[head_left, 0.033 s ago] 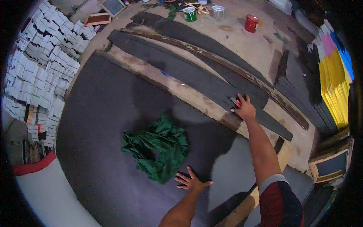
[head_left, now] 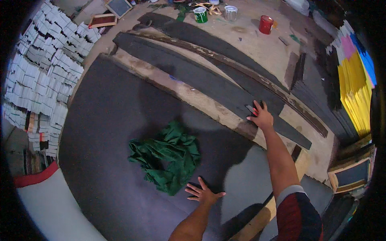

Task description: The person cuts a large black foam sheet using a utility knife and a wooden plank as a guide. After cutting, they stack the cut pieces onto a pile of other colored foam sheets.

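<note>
A large dark grey sheet [head_left: 108, 108] spreads before me, and a crumpled green cloth [head_left: 171, 160] lies on it. My left hand [head_left: 206, 196] rests flat on the sheet just right of the cloth's lower edge, fingers spread and holding nothing. Farther off, my right hand [head_left: 263, 117] reaches to a long dark strip [head_left: 193, 80] beyond the sheet. Its fingers and thumb are bent around a small red and grey tool, seemingly a utility knife [head_left: 254, 111]. The fingers partly hide this tool.
More dark strips [head_left: 209, 38] and a narrow wooden batten [head_left: 241, 68] lie beyond. Stacked white pieces [head_left: 44, 80] rise at left. Green [head_left: 201, 15], white [head_left: 230, 13] and red [head_left: 265, 25] buckets stand at the back. Yellow sheets [head_left: 354, 96] and a wooden frame [head_left: 352, 176] are at right.
</note>
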`<action>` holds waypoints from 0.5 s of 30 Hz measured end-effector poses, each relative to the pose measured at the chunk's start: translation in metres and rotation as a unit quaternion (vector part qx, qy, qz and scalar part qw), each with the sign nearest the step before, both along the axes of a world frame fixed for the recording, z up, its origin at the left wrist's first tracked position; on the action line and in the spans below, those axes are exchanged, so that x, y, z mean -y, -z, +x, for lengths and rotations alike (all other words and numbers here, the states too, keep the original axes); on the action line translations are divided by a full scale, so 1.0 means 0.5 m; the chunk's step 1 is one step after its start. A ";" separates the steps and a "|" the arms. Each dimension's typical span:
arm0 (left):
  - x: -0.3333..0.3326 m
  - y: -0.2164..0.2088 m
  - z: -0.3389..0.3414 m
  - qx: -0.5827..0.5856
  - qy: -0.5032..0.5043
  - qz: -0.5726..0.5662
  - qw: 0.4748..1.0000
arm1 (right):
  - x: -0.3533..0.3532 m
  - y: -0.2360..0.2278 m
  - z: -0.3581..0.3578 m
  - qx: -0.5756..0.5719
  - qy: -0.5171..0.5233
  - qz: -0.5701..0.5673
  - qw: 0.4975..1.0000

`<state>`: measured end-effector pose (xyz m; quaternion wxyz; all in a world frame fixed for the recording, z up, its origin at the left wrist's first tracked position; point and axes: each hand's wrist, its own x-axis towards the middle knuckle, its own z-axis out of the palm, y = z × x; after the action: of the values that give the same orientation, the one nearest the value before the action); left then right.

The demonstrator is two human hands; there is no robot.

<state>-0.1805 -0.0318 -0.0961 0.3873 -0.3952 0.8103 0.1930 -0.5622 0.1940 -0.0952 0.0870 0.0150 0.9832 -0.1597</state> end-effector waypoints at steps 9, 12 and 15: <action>-0.002 -0.006 -0.024 0.004 0.013 -0.017 1.000 | -0.009 0.029 -0.030 -0.024 -0.044 -0.033 0.998; -0.006 0.002 -0.021 0.002 0.024 -0.051 0.998 | 0.049 -0.018 0.024 -0.024 -0.055 -0.020 0.998; -0.011 -0.024 -0.045 0.007 0.011 -0.025 1.000 | -0.008 0.032 0.131 -0.009 -0.059 -0.001 0.998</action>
<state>-0.2030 -0.0261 -0.0842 0.3850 -0.3975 0.8163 0.1654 -0.4969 0.1981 -0.1114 0.0873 -0.0444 0.9829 -0.1559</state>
